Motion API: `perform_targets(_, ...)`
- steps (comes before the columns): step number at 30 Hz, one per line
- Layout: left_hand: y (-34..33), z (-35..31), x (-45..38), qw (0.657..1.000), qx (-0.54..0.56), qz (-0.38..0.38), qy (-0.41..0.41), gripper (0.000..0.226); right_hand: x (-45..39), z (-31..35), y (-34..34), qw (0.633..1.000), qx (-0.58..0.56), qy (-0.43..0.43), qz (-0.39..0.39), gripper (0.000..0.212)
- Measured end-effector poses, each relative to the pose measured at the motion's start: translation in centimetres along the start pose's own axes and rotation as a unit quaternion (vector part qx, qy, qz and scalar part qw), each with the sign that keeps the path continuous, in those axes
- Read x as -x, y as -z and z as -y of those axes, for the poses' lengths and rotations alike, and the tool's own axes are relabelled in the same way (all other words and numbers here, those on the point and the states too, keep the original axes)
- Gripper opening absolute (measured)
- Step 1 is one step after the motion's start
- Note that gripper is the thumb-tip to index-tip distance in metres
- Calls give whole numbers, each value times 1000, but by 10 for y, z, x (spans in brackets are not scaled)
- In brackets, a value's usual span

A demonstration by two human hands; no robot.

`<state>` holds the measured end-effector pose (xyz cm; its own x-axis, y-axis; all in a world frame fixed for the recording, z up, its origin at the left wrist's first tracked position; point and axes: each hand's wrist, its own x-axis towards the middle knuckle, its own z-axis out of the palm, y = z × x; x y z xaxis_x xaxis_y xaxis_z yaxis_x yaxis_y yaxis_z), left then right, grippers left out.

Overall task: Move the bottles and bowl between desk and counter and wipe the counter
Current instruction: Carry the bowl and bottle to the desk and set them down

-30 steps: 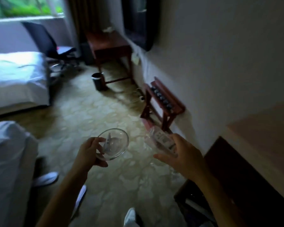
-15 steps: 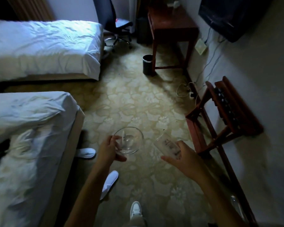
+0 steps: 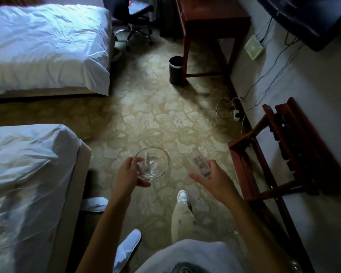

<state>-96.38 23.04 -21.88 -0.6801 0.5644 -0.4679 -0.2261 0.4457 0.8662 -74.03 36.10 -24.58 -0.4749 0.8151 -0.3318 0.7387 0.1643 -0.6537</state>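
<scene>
Both arms fwd: left hand (image 3: 127, 174) & right hand (image 3: 215, 179) each w/ fingers curled, gripping.

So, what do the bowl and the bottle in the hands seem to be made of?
The bowl in the left hand looks like clear, smooth glass: the carpet pattern shows through it and its rim glints. The bottle in the right hand is also transparent, with a printed label; whether it is clear plastic or glass cannot be told from this view.
</scene>
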Motion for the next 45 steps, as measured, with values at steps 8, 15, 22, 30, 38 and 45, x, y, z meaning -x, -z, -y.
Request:
perform_targets(8, -27, -137, -166, 999, 24, -45, -14, 24, -225, 90, 65, 999, -22, 46, 10, 80)
perform_targets(15, -31, -194, -317, 995, 54, -84, 14, 25, -391, 148, 60, 998, -25, 41, 44, 79)
perform_targets(22, -32, -275, -520, 997, 48, -39, 41, 29, -572, 225, 47, 997, -44, -25, 52, 80)
perform_targets(30, -57, -446, -728, 997, 3, 53, -48, 28, -755, 325, 111, 988, -133, -42, -60, 78)
perform_targets(38, -158, -512, -921, 989, -45, 138, -12, 25, -944, 321, 125, 969, -189, -132, -91, 62)
perform_targets(45, -258, -628, -1083, 979, -83, 182, -32, 25, -1133, 345, 207, 930, -286, -177, -151, 58)
